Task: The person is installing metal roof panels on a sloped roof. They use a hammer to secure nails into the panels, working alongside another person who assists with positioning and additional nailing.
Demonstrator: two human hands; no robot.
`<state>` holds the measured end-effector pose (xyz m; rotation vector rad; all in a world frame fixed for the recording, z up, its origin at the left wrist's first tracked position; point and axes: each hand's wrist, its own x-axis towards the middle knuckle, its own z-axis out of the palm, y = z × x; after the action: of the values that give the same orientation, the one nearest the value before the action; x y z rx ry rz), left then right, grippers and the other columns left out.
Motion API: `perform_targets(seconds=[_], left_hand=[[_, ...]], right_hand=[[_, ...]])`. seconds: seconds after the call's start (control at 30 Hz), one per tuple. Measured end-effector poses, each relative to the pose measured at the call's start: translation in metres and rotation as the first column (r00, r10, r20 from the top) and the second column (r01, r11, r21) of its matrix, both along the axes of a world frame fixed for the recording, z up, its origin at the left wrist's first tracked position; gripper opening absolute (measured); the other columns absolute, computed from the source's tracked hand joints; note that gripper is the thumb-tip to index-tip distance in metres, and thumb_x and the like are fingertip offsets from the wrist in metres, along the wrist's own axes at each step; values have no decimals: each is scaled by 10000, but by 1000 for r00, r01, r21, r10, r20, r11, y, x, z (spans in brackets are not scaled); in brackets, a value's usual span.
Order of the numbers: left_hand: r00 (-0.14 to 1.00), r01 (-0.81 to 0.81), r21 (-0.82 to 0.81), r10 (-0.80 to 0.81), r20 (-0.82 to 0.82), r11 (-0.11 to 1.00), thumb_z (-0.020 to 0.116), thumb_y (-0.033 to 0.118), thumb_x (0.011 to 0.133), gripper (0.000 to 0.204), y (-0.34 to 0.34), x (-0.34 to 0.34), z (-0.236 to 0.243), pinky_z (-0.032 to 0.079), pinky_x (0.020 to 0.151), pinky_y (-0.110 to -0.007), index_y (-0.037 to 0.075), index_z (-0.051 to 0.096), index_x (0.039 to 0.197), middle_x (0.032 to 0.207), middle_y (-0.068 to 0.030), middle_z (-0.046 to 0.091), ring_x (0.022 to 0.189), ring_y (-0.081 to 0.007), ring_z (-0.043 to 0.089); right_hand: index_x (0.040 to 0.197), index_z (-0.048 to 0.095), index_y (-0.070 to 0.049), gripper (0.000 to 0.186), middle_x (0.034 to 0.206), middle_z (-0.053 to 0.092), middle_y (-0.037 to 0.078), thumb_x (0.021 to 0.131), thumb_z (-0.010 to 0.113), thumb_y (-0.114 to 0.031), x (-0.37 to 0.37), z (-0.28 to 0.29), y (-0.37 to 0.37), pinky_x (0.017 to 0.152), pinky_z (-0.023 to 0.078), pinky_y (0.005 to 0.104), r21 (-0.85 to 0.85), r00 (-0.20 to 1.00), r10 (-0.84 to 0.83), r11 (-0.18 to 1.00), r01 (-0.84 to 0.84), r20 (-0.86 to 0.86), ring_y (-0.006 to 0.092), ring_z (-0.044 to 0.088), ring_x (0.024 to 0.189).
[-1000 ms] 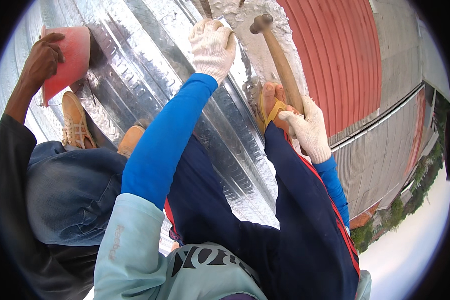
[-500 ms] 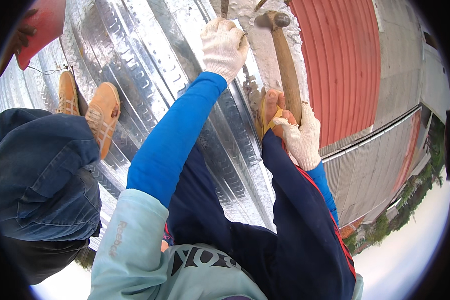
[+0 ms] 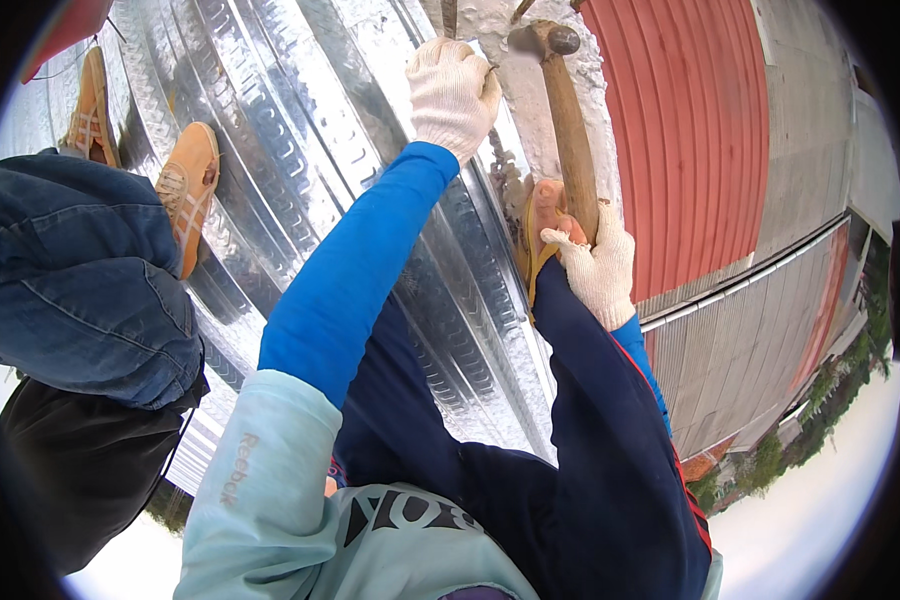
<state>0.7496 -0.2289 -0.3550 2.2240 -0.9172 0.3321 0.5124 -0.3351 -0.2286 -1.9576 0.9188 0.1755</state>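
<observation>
My left hand [image 3: 452, 95], in a white knit glove, is closed around a thin dark metal rod [image 3: 449, 18] at the edge of the ribbed metal sheets [image 3: 300, 110]. The rod's top sticks up above the fist; its lower part is hidden. A short dark tip shows beside the fingers. My right hand [image 3: 602, 275], gloved too, loosely holds the lower end of a hammer's wooden handle [image 3: 570, 130], with the thumb stretched out to the left. The hammer head [image 3: 545, 40] is over the rough concrete ledge [image 3: 518, 105]. My sandalled foot [image 3: 550, 205] stands beside the handle.
Two more dark rods [image 3: 521, 10] show at the ledge's top. A co-worker's orange shoes [image 3: 188, 190] and jeans [image 3: 80, 270] are close on my left, on the ribbed sheets. Right of the ledge lie a red corrugated roof [image 3: 685, 140] and grey roofs [image 3: 750, 330].
The co-worker's shoes and legs have shifted up and left, and the red thing at the upper left has mostly left the view. My right thumb has spread out from the handle; the hammer has hardly moved.
</observation>
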Motion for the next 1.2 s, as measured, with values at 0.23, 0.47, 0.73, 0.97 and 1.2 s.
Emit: perform_targets(seconds=[0.23, 0.47, 0.73, 0.97, 1.2], left_hand=[[1000, 2, -6, -2, 8, 1000, 841, 97, 823, 120, 6, -4, -3, 541, 955, -551, 54, 731, 808, 934, -114, 737, 1009, -394, 706], [1000, -15, -4, 15, 16, 1000, 854, 119, 822, 135, -2, -1, -2, 532, 951, -546, 67, 738, 778, 917, -114, 731, 1023, -383, 697], [1000, -12, 26, 12, -18, 1000, 853, 128, 826, 115, 1, 3, 5, 523, 966, -547, 63, 764, 793, 935, -116, 745, 1029, -383, 705], [999, -24, 45, 25, -30, 999, 867, 131, 822, 120, -2, 2, 3, 519, 1012, -531, 80, 762, 796, 955, -110, 757, 1068, -375, 722], [998, -48, 117, 53, -40, 992, 883, 161, 818, 318, -5, -4, 13, 506, 1093, -560, 44, 754, 1085, 1172, -174, 744, 1181, -429, 687]], right_hand=[[1269, 730, 12, 428, 978, 771, 238, 980, 899, -255, 4, -15, -2, 830, 613, 456, -92, 991, 124, 988, -120, 39, 399, 799, 982], [1213, 700, 28, 437, 927, 772, 239, 970, 914, -265, 13, 18, 1, 830, 618, 445, -87, 999, 3, 996, 1, 38, 363, 811, 952], [1176, 707, 16, 371, 929, 751, 222, 960, 899, -217, 13, -9, -8, 759, 599, 440, -93, 1000, -5, 996, 8, 29, 372, 770, 838], [1129, 710, 13, 375, 851, 718, 190, 941, 928, -227, 43, -7, -16, 696, 582, 417, -154, 977, 48, 988, -15, 210, 339, 729, 742], [1261, 760, -47, 577, 1006, 791, 193, 791, 996, -283, 8, 3, -11, 807, 620, 442, -218, 978, 142, 970, -106, 155, 396, 801, 911]])
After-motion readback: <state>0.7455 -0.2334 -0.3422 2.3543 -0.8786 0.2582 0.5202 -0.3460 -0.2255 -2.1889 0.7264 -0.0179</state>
